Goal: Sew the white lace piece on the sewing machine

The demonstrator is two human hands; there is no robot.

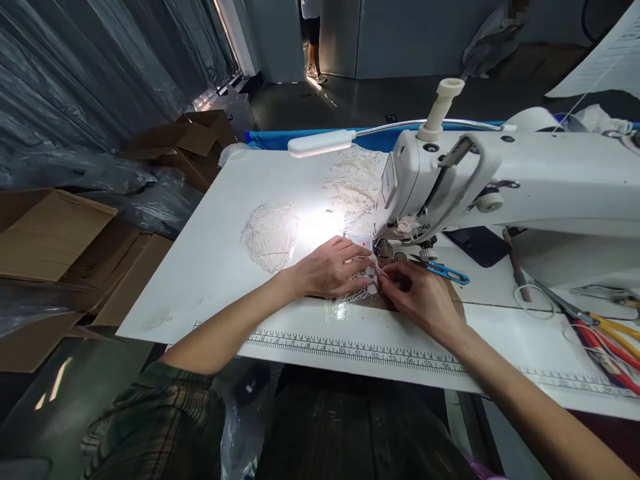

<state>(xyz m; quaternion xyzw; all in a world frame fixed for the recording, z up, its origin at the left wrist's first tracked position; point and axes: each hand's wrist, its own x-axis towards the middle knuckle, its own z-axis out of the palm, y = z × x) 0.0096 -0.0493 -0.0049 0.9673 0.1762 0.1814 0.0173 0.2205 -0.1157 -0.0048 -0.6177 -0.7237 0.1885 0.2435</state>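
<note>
A small piece of white lace (355, 293) lies under the sewing machine's needle area, partly covered by my fingers. My left hand (334, 268) rests over it from the left, fingers curled onto the lace and the thumb lower down. From the right, my right hand (419, 292) pinches the edge of the lace between thumb and fingers, close to the presser foot (383, 249). Blue-handled thread snips (449, 272) lie just beyond my right hand. The sewing machine (415, 180) stands right behind both hands; its needle tip is hard to make out.
A rounded lace piece (271, 237) lies left on the white table (200, 267), and more lace (355, 177) is heaped behind. A lamp (320, 143) hangs above. Scissors (575, 310) lie right. Cardboard boxes (60, 247) stand left. A person (313, 33) stands in the doorway.
</note>
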